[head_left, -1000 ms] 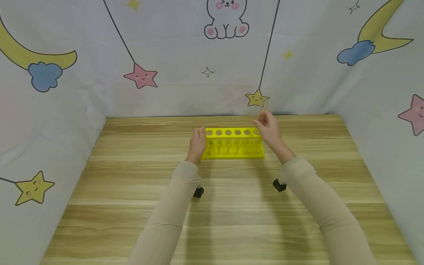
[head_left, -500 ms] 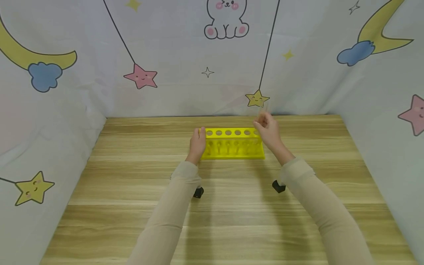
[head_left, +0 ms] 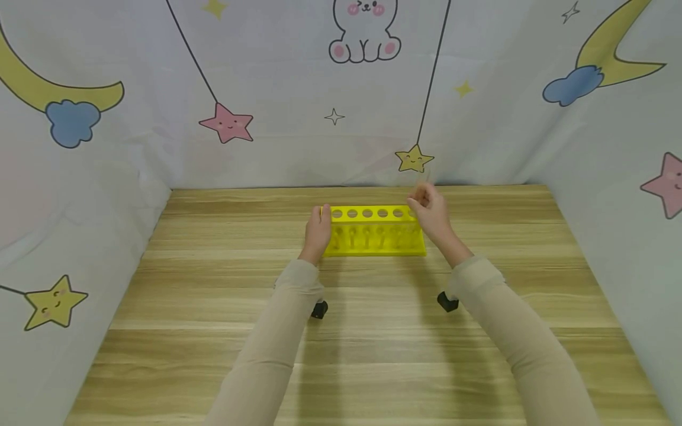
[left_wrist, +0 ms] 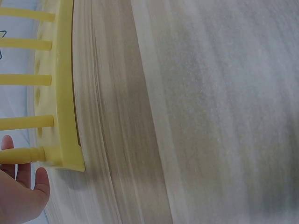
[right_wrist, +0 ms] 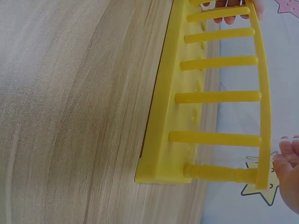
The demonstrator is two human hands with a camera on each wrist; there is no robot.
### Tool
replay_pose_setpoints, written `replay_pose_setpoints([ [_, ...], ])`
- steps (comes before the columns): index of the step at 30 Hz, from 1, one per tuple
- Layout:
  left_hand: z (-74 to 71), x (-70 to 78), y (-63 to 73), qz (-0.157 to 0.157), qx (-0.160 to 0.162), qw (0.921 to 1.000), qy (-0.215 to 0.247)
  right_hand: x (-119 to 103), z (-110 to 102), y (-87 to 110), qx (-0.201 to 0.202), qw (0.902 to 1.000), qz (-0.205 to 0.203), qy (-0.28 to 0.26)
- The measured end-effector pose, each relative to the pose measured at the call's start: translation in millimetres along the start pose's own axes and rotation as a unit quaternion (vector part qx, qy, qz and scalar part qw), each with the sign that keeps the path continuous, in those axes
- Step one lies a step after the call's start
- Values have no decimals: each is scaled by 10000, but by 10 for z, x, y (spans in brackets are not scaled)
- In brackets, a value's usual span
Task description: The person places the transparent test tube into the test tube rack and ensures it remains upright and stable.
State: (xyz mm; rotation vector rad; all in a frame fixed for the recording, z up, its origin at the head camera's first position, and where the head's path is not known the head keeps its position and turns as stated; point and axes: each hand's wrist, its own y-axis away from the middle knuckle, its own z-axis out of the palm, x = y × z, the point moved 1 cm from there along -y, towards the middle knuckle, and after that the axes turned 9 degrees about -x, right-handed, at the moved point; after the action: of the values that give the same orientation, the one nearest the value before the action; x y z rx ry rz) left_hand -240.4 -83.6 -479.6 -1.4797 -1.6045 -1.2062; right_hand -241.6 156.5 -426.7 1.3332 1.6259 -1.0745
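A yellow test tube rack stands upright on the table, with a row of round holes along its top bar. My left hand grips its left end; in the left wrist view, fingers of that hand lie around the end post. At the rack's right end, my right hand pinches a clear test tube, whose top sticks up above the fingers. The right wrist view shows the tube faintly, reaching down through the top bar behind the posts. Whether its lower end touches the base cannot be made out.
The rack sits near the back edge of a wood-grain table. A white cloth printed with stars and moons hangs behind and at both sides. Black wrist devices show beneath both sleeves.
My right hand has dropped slightly, and the tube's top stands a little lower. The left hand and the rack have kept their places.
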Motion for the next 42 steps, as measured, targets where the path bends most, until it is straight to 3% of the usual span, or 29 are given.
replay_pose_setpoints([
  [27, -13, 35, -3, -51, 65, 9999, -96, 27, 16, 6, 8, 9999, 133, 102],
  [42, 4, 49, -45, -20, 126, 9999, -43, 55, -7, -69, -123, 9994, 256, -176],
])
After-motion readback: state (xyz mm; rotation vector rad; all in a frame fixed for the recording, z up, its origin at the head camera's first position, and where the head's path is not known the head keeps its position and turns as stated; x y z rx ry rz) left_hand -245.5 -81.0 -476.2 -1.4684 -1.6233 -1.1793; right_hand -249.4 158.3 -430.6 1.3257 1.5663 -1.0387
